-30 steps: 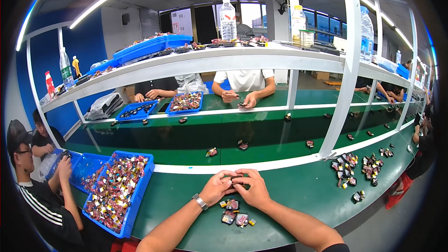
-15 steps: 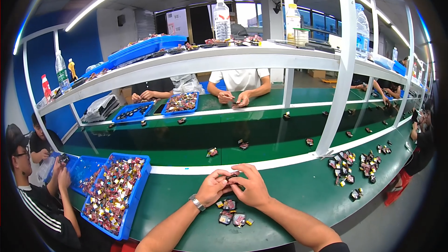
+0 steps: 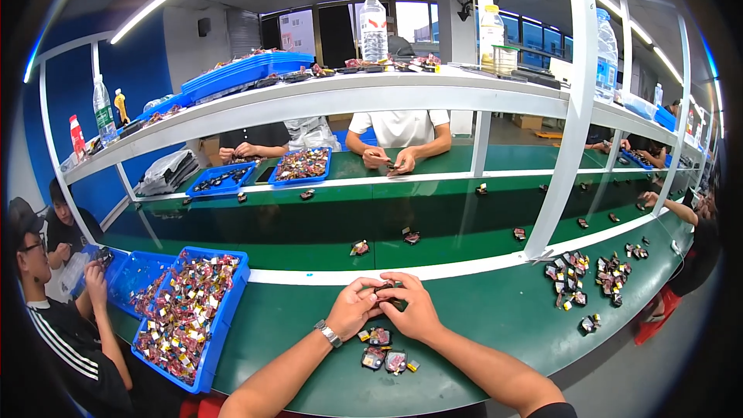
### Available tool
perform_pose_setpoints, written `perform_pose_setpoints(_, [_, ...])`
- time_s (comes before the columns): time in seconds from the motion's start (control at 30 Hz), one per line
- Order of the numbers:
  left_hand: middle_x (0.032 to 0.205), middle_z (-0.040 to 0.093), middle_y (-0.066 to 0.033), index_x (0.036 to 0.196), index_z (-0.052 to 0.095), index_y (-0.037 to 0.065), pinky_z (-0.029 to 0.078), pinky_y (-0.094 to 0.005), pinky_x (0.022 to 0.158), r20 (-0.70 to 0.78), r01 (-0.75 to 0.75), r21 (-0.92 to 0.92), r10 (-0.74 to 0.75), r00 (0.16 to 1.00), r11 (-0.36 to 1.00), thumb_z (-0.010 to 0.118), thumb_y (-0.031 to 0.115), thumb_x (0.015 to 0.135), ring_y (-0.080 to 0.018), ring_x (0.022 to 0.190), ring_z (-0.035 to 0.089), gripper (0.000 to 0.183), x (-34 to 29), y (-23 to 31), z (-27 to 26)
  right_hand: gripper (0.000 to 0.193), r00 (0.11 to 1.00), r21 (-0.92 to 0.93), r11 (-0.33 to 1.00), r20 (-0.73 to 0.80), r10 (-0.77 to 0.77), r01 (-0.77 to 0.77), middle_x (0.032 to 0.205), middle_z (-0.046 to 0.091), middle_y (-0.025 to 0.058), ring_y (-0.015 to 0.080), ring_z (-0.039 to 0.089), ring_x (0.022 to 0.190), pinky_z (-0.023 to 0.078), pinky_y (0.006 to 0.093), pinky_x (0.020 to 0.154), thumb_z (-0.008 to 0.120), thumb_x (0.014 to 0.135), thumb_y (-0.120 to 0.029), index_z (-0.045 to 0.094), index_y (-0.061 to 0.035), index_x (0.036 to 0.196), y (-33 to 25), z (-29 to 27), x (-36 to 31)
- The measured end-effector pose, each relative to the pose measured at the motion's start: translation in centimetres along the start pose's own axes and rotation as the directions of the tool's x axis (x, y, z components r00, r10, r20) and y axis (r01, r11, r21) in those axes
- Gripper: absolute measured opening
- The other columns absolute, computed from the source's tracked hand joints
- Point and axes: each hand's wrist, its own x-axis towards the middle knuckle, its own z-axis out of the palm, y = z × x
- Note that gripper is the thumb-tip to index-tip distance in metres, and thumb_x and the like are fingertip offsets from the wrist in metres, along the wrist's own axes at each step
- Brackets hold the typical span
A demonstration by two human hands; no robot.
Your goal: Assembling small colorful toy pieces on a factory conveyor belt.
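Note:
My left hand point(image 3: 353, 311), a metal watch on its wrist, and my right hand point(image 3: 412, 311) meet above the green table. Between their fingertips they pinch a small black part with reddish wires point(image 3: 386, 288), mostly covered by the fingers. Just below the hands, on the table, lies a little group of similar black parts point(image 3: 373, 357) with pinkish wires and white or yellow tags. Both forearms rest low over the table, elbows apart.
Left of me, a blue tray point(image 3: 241, 294) is heaped with tagged, wired parts, beside a seated co-worker point(image 3: 66, 340). More parts point(image 3: 567, 279) lie in clusters at right. Beyond a white rail, parts point(image 3: 360, 248) dot a green belt. A white post point(image 3: 569, 131) holds a shelf with bottles.
My fingers have shifted slightly around the held part. The belt's parts have drifted a little to the right. At far right, a co-worker's arm now stretches toward the belt.

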Motion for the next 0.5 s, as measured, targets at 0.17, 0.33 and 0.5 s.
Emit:
perform_pose_setpoints(0.17, [0.128, 0.058, -0.0137, 0.124, 0.047, 0.005, 0.051, -0.0404, 0.101, -0.047, 0.007, 0.045, -0.005, 0.999, 0.999, 0.056, 0.01, 0.099, -0.0212, 0.116, 0.06, 0.027, 0.07, 0.58, 0.65, 0.022, 0.998, -0.138, 0.989, -0.01, -0.054, 0.052, 0.121, 0.061, 0.0105, 0.0308, 0.053, 0.118, 0.047, 0.0399, 0.097, 0.071, 0.08, -0.007, 0.071, -0.0059, 0.102, -0.48, -0.11, 0.3])
perform_pose_setpoints(0.33, [0.126, 0.059, -0.0131, 0.127, 0.046, 0.006, 0.051, -0.0408, 0.101, -0.064, 0.047, 0.036, -0.044, 0.997, 0.998, 0.054, 0.01, 0.1, -0.0212, 0.115, 0.06, 0.029, 0.01, 0.58, 0.59, 0.017, 0.968, -0.229, 0.946, -0.045, -0.245, 0.229, 0.104, 0.062, 0.0083, 0.0279, 0.06, 0.1, 0.051, 0.0376, 0.082, 0.072, 0.077, -0.003, 0.069, -0.006, 0.094, -0.78, -0.6, 0.93])
perform_pose_setpoints(0.5, [0.122, 0.06, -0.0115, 0.127, 0.046, 0.006, 0.052, -0.0407, 0.1, -0.049, 0.077, 0.032, -0.076, 0.996, 0.996, 0.055, 0.011, 0.1, -0.0212, 0.114, 0.061, 0.03, 0.14, 0.63, 0.91, 0.018, 0.957, -0.303, 0.921, -0.082, -0.28, 0.243, 0.095, 0.062, 0.0061, 0.0245, 0.061, 0.088, 0.053, 0.0356, 0.073, 0.072, 0.075, -0.002, 0.069, -0.0076, 0.091, -0.3, -0.51, 0.87])
